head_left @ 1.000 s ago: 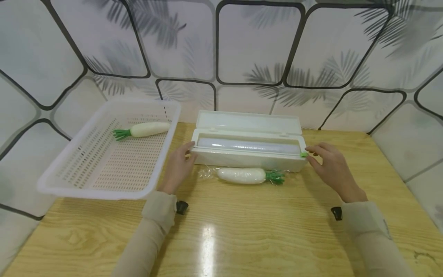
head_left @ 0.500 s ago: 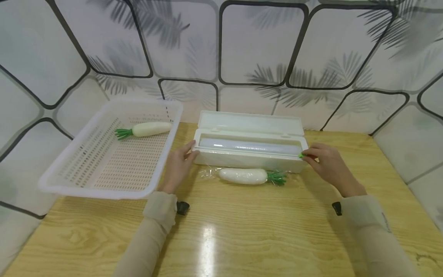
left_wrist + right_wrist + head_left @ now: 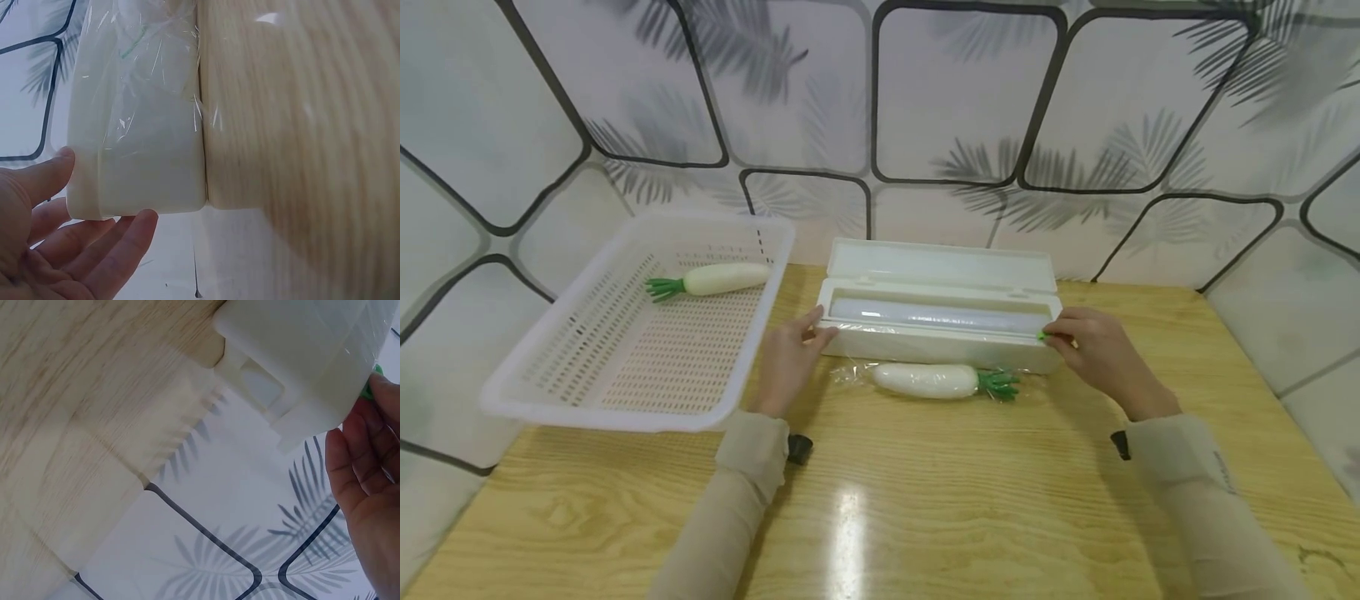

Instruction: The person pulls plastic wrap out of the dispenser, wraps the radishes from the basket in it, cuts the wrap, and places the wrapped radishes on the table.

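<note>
A white cling film dispenser (image 3: 917,343) stands lid up on the table, its film roll (image 3: 925,313) showing inside. My left hand (image 3: 788,360) holds the dispenser's left end; in the left wrist view the thumb lies on one side and the fingers at the end face. With thumb and fingers my right hand (image 3: 1101,354) pinches a small green slide cutter (image 3: 1042,336) on the front rim, near the right end. Clear film hangs over the dispenser's front. Just before it lies a white radish (image 3: 925,381) with green stalks, covered in clear film.
On the left stands a white perforated basket (image 3: 741,367) with a second, unwrapped radish (image 3: 722,279) in it. A patterned wall (image 3: 955,100) rises right behind the dispenser. The wooden table (image 3: 970,500) stretches toward me.
My right hand has moved a little to the left along the front rim, and the green slide cutter has shifted left with it. The left hand stays at the dispenser's left end.
</note>
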`<state>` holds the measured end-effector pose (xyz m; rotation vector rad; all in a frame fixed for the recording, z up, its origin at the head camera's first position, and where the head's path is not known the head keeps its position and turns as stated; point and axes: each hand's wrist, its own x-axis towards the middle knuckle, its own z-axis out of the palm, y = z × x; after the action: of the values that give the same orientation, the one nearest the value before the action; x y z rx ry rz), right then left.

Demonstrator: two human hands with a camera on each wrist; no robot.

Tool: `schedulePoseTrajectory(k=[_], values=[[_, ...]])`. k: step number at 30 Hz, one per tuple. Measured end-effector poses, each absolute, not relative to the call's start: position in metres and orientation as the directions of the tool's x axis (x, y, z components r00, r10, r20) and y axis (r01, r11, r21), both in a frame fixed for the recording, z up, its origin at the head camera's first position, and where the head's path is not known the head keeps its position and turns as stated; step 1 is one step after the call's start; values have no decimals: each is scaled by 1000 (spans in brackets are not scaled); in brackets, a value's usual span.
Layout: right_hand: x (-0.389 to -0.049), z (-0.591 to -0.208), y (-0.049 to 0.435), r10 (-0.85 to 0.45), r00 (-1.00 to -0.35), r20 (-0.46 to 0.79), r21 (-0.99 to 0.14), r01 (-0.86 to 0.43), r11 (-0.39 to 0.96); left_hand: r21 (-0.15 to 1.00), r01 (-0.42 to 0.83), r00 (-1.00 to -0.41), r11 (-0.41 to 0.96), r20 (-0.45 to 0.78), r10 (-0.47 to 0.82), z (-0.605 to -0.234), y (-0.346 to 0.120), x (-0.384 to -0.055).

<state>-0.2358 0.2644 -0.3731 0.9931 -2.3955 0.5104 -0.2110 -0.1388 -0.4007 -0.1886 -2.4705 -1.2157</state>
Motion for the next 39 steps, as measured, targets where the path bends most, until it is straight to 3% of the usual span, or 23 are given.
schedulePoseTrajectory(k=[22, 39], values=[[-239, -364, 247, -583, -662, 470, -195, -722, 663, 720, 266, -921, 641, 386, -50, -400, -138, -213], [-243, -362, 235, -610, -646, 459, -166, -737, 656, 699, 281, -909, 658, 414, -53, -401, -137, -212]])
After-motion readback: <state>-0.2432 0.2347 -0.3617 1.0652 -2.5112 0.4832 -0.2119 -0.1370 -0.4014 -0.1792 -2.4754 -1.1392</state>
